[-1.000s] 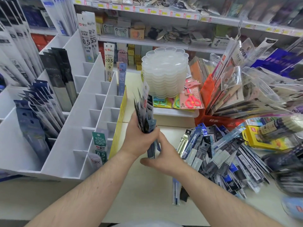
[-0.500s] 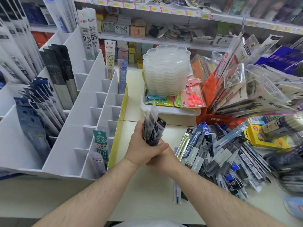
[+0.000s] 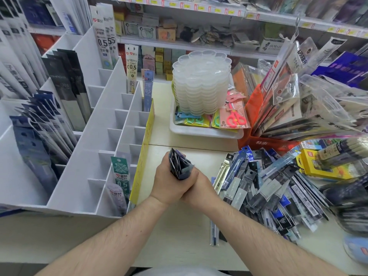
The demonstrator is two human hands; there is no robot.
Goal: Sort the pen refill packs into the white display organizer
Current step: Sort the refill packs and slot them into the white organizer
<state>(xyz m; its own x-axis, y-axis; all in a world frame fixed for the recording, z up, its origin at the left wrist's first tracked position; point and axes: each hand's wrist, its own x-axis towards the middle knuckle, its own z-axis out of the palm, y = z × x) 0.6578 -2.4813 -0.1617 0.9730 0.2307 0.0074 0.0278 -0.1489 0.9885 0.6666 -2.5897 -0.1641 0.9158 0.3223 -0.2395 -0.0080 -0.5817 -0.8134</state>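
two hands, left hand (image 3: 169,185) and right hand (image 3: 199,189), grip one refill bundle (image 3: 180,166).

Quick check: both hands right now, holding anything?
Left hand: gripping the bundle of dark refill packs.
Right hand: wrapped around the same bundle from the right.

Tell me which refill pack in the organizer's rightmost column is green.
The near green pack, marked 0.5, beside the grey pack; the far blue pack and the white 0.5 pack aren't.

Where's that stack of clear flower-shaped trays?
In the head view, the stack of clear trays stands up the middle, in a white bin, just behind the packaged pink scissors and right of the white organizer.
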